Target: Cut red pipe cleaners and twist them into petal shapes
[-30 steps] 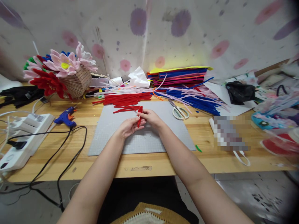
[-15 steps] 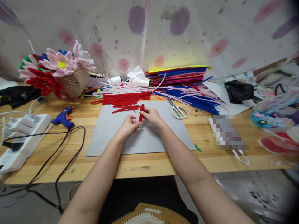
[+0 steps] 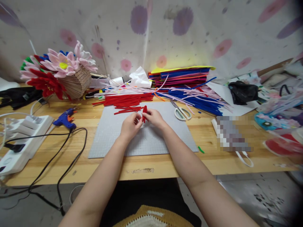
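Observation:
A small piece of bent red pipe cleaner [image 3: 144, 110] stands upright between my two hands, over the grey cutting mat [image 3: 111, 142]. My right hand [image 3: 153, 118] pinches it from the right side. From the left, my left hand [image 3: 131, 125] closes its thumb and fingertips at the lower end of the same red piece; the exact grip is partly hidden. Just beyond my hands lie several loose red pipe cleaners [image 3: 126, 110] at the mat's far edge, with a larger red bunch [image 3: 127, 100] behind them.
Scissors [image 3: 181, 113] rest at the mat's upper right. A blue glue gun [image 3: 65, 119] and white power strip [image 3: 35, 138] with black cords are left. Blue pipe cleaners [image 3: 201, 102], a wrapped stack [image 3: 180, 77] and a basket of pipe-cleaner flowers [image 3: 78, 83] line the back.
My left hand has shifted slightly up toward the red piece, its fingers now closer to my right fingertips. The right hand stays nearly in place.

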Demonstrator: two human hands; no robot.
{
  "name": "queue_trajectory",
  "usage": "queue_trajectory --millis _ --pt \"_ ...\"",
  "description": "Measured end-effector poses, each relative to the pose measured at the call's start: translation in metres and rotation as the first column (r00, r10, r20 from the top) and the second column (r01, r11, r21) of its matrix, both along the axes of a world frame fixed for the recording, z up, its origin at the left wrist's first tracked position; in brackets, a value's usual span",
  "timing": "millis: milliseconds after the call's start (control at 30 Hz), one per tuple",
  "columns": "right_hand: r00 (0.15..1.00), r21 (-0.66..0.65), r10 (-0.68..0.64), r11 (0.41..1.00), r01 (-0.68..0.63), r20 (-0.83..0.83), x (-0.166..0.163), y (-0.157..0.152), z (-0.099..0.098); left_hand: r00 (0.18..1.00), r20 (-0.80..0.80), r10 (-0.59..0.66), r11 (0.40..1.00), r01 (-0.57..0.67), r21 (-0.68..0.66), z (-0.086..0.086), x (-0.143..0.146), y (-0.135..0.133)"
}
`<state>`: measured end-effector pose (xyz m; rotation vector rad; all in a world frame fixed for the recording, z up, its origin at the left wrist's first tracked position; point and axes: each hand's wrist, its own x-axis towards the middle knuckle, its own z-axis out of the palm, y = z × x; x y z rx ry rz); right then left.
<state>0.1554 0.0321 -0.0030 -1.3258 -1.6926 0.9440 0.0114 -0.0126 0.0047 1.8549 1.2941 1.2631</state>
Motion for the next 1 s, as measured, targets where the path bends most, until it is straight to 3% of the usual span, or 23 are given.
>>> queue_trajectory --millis 100,200,333,433,567,700,833,1000 --pt "0.973 -0.11 0.097 0.986 -0.122 -0.211 0.0 0.0 0.001 0.978 0.18 0.1 0.995 -0.094 -0.043 -0.004 -0.001 0.006" --pt "0.901 -0.182 0.154 0.953 -0.244 -0.405 -0.003 -0.003 0.002 0.886 0.41 0.217 0.958 -0.113 -0.264 -0.013 0.001 0.014" --pt "0.846 -0.201 0.194 0.922 -0.33 -0.497 -0.011 -0.008 0.0 0.875 0.43 0.223 0.878 0.012 -0.479 -0.02 0.007 0.016" --pt "0.869 -0.179 0.147 0.949 -0.258 -0.473 -0.014 -0.007 -0.003 0.871 0.439 0.22 0.85 0.05 -0.525 -0.02 0.012 0.013" --pt "0.927 -0.152 0.024 0.985 -0.087 -0.375 -0.013 -0.002 -0.006 0.88 0.417 0.227 0.868 0.011 -0.497 -0.019 0.012 0.01" --pt "0.935 -0.149 -0.114 0.987 0.067 -0.336 -0.013 0.001 -0.006 0.933 0.296 0.204 0.953 -0.12 -0.279 -0.019 0.011 0.004" --pt "0.92 -0.186 -0.109 0.982 0.041 -0.376 -0.015 -0.001 -0.005 0.968 0.231 0.102 0.985 -0.066 -0.157 -0.017 0.013 0.002" --pt "0.882 -0.243 -0.072 0.969 -0.049 -0.466 -0.014 -0.004 -0.002 0.877 0.465 0.12 0.974 -0.013 -0.227 -0.014 0.007 0.01"
